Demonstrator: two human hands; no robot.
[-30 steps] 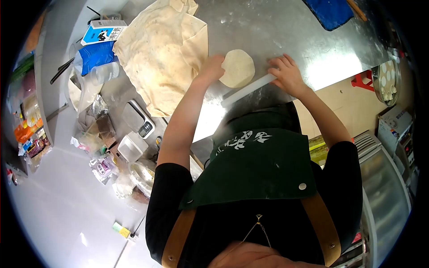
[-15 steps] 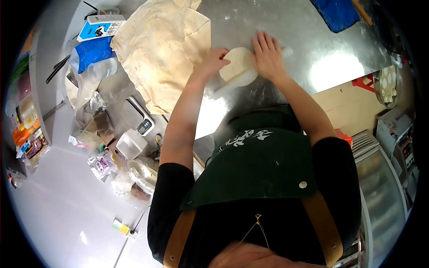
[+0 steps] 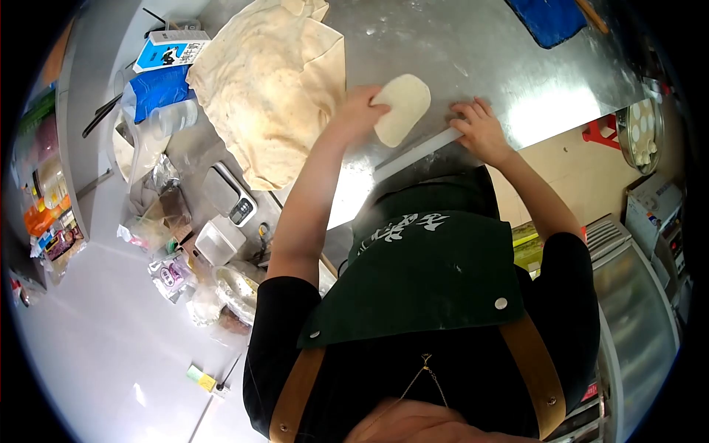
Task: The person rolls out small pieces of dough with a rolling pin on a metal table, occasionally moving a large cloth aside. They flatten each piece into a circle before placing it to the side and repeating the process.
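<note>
Rolling a small dough round [image 3: 400, 108] thin on a steel table [image 3: 473, 44]. Best done, by the look of it, with light even pressure: palm flat on the rolling pin [image 3: 415, 153], short strokes out and back, a small turn of the round between strokes so the edge thins evenly and the shape keeps from stretching further into an oval. Worth keeping the middle a touch thicker and the pin square to the stroke, not skewed.

Left hand [image 3: 360, 112] just left of the dough, arm reaching forward from the shoulder, elbow nearly straight, wrist bent slightly inward. Fingers curled and pressed together at the near-left edge of the round, seemingly pinching or lifting that rim; exact grip hard to tell, thumb hidden.

Right hand [image 3: 481, 129] lying palm down on the far right end of the pin, fingers loosely spread and stretched forward over it, not wrapped around. Forearm angled in from the right, elbow bent and held close to the green apron [image 3: 428, 273].

Dough directly ahead of the pin, between the two hands, touching the left fingers, apart from the right hand. Pin just nearer the body than the dough, slanting up to the right. Large floured cloth [image 3: 273, 81] beyond and left of the left hand, close to it.
</note>
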